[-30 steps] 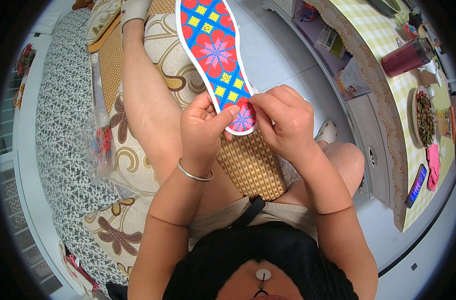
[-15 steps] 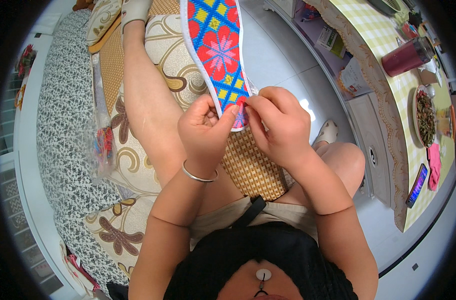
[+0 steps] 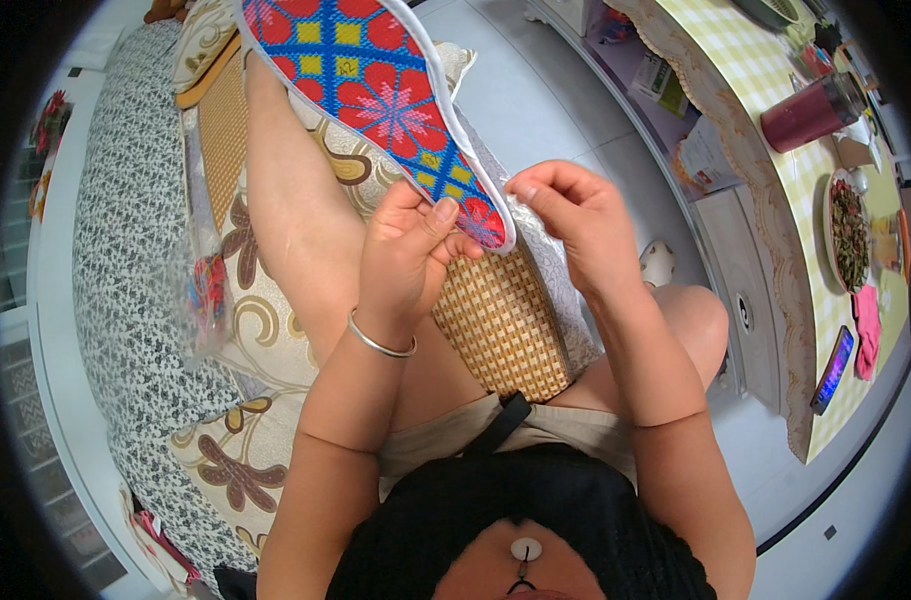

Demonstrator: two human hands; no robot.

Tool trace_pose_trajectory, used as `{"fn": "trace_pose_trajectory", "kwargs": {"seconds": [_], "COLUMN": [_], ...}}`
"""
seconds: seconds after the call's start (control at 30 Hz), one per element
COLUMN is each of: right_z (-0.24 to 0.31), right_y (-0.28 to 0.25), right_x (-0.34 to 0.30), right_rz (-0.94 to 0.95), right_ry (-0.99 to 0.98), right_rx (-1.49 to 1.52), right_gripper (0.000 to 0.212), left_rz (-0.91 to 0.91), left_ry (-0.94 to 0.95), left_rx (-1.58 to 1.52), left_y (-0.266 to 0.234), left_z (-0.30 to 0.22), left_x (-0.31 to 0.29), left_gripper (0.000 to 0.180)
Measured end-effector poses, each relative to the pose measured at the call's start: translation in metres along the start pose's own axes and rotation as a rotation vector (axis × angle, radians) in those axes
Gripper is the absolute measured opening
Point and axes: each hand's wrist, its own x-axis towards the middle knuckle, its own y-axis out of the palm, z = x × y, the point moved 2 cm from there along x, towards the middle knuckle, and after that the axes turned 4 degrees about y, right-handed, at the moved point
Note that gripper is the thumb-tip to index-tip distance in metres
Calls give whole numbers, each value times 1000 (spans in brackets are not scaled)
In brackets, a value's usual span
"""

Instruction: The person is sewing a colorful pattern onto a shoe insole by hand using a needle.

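Observation:
An embroidered insole (image 3: 391, 105) with red flowers, blue bands, yellow squares and a white edge slants up and to the left over my leg. My left hand (image 3: 408, 245), a bangle on its wrist, grips its narrow lower end, thumb on the patterned face. Just right of that end is my right hand (image 3: 581, 215), thumb and forefinger pinched together and apart from the insole. Whatever sits in that pinch is too small to make out.
A clear bag of coloured thread (image 3: 208, 290) lies on the patterned sofa cover (image 3: 241, 470) at left. To the right, a table with a checked cloth (image 3: 766, 50) holds a dark red tumbler (image 3: 811, 112), a plate of food (image 3: 848, 235), a phone (image 3: 833, 370) and a pink cloth (image 3: 867, 330).
The insole has tilted, its upper part swinging left and its lower end shifting slightly right. My right hand has come off the insole and moved a little right.

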Motion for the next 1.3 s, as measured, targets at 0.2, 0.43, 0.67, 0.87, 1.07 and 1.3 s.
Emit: {"fn": "trace_pose_trajectory", "kwargs": {"seconds": [0.2, 0.43, 0.67, 0.87, 1.07, 1.3], "right_z": [-18, -33, -4, 23, 19, 18], "right_y": [10, 7, 5, 0, 20, 24], "right_x": [2, 9, -3, -19, -26, -31], "right_rz": [290, 246, 456, -61, -107, -106], "right_ry": [250, 231, 181, -366, -901, -911], "right_rx": [560, 836, 1000, 105, -599, -531], "right_gripper": [11, 12, 10, 9, 8, 7], "left_rz": [146, 172, 196, 291, 126, -2], "left_ry": [-22, -36, -165, -392, -403, -380], "left_rx": [96, 103, -192, -514, -506, -410], "left_y": [-8, 4, -2, 13, 10, 10], "left_z": [6, 7, 11, 12, 14, 13], "left_x": [2, -1, 0, -2, -9, -12], "left_gripper": [18, 20, 21, 25, 37, 42]}}
